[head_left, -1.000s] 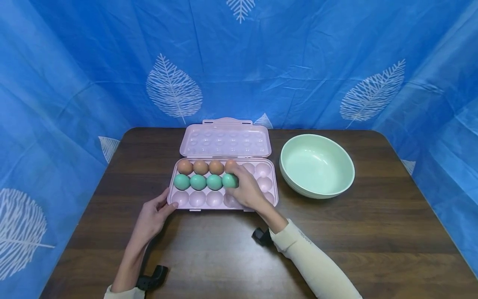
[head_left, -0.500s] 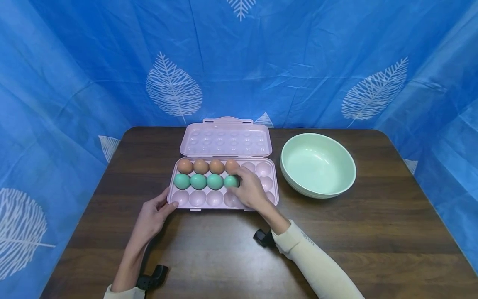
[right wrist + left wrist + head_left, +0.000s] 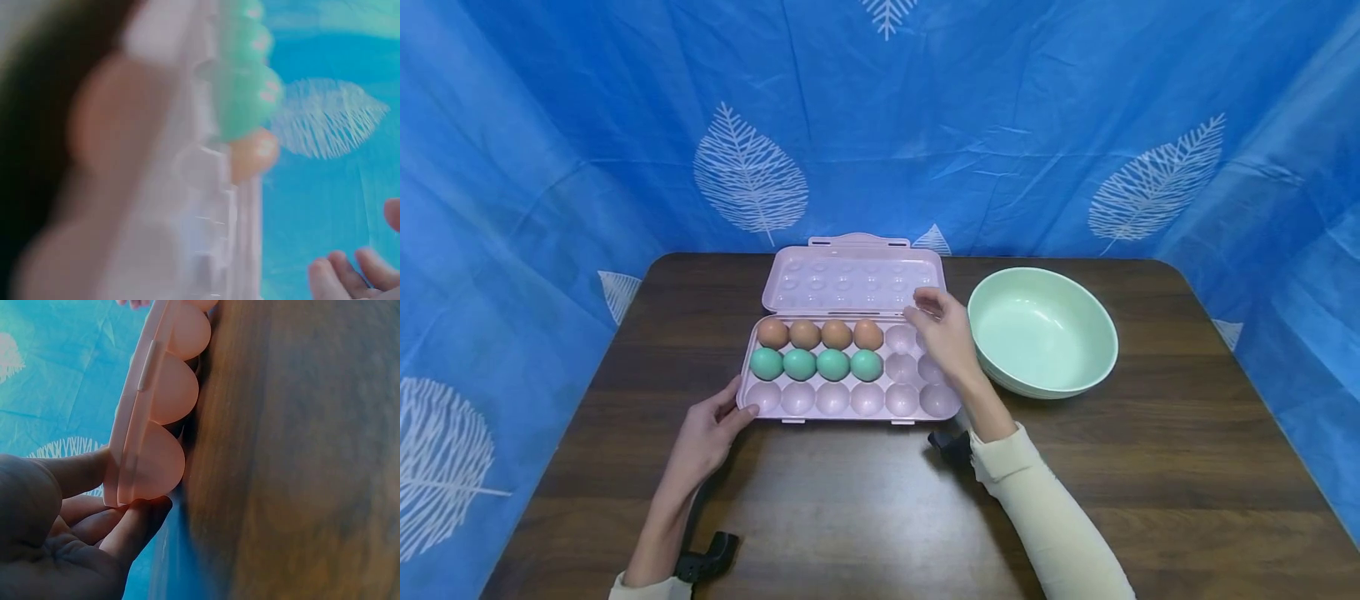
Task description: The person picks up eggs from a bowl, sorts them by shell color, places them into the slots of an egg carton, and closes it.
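Note:
A pink plastic egg tray (image 3: 832, 398) lies with its dimpled lid (image 3: 857, 282) folded back behind it. Several brown eggs (image 3: 837, 335) fill the left of its back row, and several green eggs (image 3: 867, 365) sit in the middle row; the front row's cups hold none. My left hand (image 3: 706, 433) grips the tray's front left corner; in the left wrist view its thumb and fingers (image 3: 140, 531) pinch the edge. Over the tray's back right part hovers my right hand (image 3: 952, 340), fingers loosely bent and holding nothing. It hides some right-hand cups.
A mint green bowl (image 3: 1047, 387) stands right of the tray, close beside my right hand. The dark wooden table (image 3: 842, 500) reaches back to a blue leaf-patterned curtain (image 3: 880, 167). Black camera mounts (image 3: 707, 560) sit at both wrists.
My right hand has let go of the fourth green egg, now resting in the middle row, and moved up and right. My left hand stays at the tray's corner.

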A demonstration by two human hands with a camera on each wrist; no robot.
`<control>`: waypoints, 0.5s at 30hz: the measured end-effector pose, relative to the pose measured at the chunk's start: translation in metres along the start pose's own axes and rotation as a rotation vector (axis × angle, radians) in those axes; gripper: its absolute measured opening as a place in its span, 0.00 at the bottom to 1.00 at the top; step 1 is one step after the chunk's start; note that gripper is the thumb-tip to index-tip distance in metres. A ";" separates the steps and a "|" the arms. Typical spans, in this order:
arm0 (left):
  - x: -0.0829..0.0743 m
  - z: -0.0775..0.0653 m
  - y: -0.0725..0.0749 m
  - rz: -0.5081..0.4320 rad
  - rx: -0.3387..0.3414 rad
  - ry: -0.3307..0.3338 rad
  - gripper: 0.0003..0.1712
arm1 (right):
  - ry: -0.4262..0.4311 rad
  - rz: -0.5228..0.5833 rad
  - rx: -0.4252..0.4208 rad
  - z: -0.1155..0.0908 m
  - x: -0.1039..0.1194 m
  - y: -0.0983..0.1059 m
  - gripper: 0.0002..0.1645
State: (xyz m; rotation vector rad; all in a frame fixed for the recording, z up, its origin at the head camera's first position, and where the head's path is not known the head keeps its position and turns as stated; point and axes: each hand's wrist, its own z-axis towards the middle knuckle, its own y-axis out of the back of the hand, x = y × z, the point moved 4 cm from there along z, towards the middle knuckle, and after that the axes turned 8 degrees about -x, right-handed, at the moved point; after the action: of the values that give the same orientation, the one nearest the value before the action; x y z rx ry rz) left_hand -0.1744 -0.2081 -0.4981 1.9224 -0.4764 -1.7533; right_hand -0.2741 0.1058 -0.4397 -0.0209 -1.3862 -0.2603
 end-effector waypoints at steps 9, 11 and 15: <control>0.002 -0.001 0.003 -0.005 -0.005 -0.004 0.37 | -0.195 -0.154 -0.067 0.045 0.004 -0.003 0.34; 0.002 -0.001 0.002 -0.015 -0.004 -0.010 0.37 | -0.234 -0.214 -0.061 0.053 0.002 -0.003 0.36; 0.001 -0.001 0.001 -0.023 -0.008 -0.017 0.36 | -0.317 -0.268 -0.028 0.067 -0.008 -0.001 0.38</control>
State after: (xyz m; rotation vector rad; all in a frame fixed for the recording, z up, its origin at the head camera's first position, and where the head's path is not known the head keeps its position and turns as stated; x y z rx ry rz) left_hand -0.1735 -0.2096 -0.4982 1.9159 -0.4541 -1.7845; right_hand -0.3404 0.1177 -0.4348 0.1059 -1.7023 -0.5172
